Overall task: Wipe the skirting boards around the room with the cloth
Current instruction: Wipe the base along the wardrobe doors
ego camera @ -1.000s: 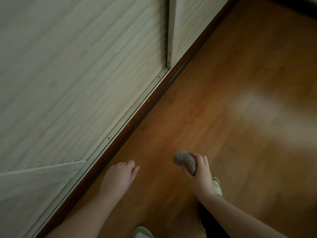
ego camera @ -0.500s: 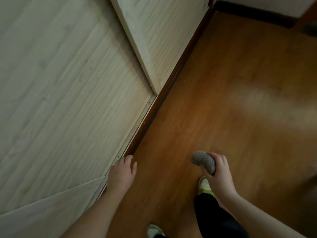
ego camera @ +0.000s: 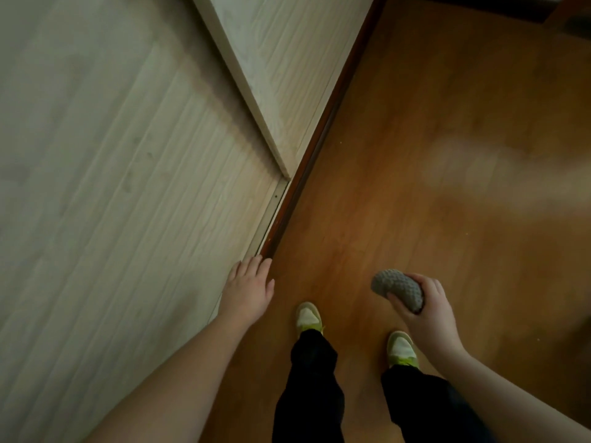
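Observation:
A dark brown skirting board (ego camera: 323,129) runs along the foot of pale sliding wardrobe doors (ego camera: 134,174), from lower centre up to the top right. My right hand (ego camera: 422,310) grips a bunched grey knitted cloth (ego camera: 398,288) above the floor, well to the right of the board. My left hand (ego camera: 248,289) hangs with relaxed fingers, holding nothing, its fingertips over the lower end of the door track (ego camera: 271,212) and board.
The wooden floor (ego camera: 431,148) stretches ahead and to the right. My two feet in pale green shoes (ego camera: 307,316) stand on it near the board. More dark skirting (ego camera: 499,6) crosses the far top right.
The view has swung so the doors and board stand steeper. Both feet and dark trousers have come into view. My left hand has drawn closer to the board; my right still holds the cloth.

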A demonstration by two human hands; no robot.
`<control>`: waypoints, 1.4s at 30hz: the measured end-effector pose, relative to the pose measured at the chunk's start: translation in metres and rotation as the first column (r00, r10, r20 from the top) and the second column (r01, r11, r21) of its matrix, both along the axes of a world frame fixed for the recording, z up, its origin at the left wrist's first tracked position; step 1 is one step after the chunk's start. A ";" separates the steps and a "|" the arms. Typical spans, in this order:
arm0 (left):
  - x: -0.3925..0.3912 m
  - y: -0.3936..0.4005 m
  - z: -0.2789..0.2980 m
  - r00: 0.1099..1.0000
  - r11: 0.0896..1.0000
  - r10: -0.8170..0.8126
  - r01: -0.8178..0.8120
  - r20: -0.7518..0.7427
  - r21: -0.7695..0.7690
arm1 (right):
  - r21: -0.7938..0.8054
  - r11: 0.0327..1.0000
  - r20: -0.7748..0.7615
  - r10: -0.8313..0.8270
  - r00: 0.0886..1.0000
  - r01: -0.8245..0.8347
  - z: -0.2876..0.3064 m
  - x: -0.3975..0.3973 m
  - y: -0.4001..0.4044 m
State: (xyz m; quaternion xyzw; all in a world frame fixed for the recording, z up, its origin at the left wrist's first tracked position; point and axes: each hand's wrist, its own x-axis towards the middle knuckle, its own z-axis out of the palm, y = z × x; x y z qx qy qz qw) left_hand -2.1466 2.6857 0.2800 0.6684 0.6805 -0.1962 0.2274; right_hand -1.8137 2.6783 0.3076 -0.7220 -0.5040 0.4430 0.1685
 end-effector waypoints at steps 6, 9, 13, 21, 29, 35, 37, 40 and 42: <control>-0.043 0.036 -0.032 0.986 0.983 -0.168 0.167 -0.006 -0.072 | -0.005 0.999 0.030 0.043 0.999 -0.043 -0.018 -0.040 0.042; -0.048 0.063 -0.062 0.977 0.973 -0.213 0.212 -0.001 -0.095 | -0.008 0.998 0.020 0.068 0.997 -0.068 -0.046 -0.058 0.070; -0.044 0.099 -0.103 0.965 0.961 -0.261 0.258 -0.023 -0.096 | -0.040 0.991 -0.026 0.125 0.992 -0.126 -0.106 -0.075 0.108; -0.039 0.185 -0.241 0.951 0.955 -0.297 0.293 -0.084 -0.052 | -0.097 0.962 -0.030 0.255 0.967 -0.257 -0.268 -0.107 0.175; -0.058 0.191 -0.380 0.955 0.945 -0.234 0.267 -0.180 0.188 | 0.014 0.935 -0.122 0.353 0.927 -0.355 -0.427 -0.175 0.186; -0.066 0.189 -0.408 0.945 0.873 -0.293 0.328 -0.148 0.360 | 0.146 0.910 -0.149 0.409 0.901 -0.389 -0.505 -0.210 0.194; -0.066 0.187 -0.411 0.946 0.875 -0.284 0.322 -0.156 0.361 | 0.165 0.918 -0.159 0.386 0.908 -0.361 -0.517 -0.213 0.190; -0.068 0.187 -0.412 0.940 0.871 -0.292 0.338 -0.175 0.357 | 0.231 0.902 -0.124 0.400 0.908 -0.366 -0.530 -0.214 0.191; -0.068 0.188 -0.413 0.937 0.863 -0.296 0.345 -0.184 0.368 | 0.273 0.877 -0.100 0.434 0.895 -0.395 -0.534 -0.213 0.201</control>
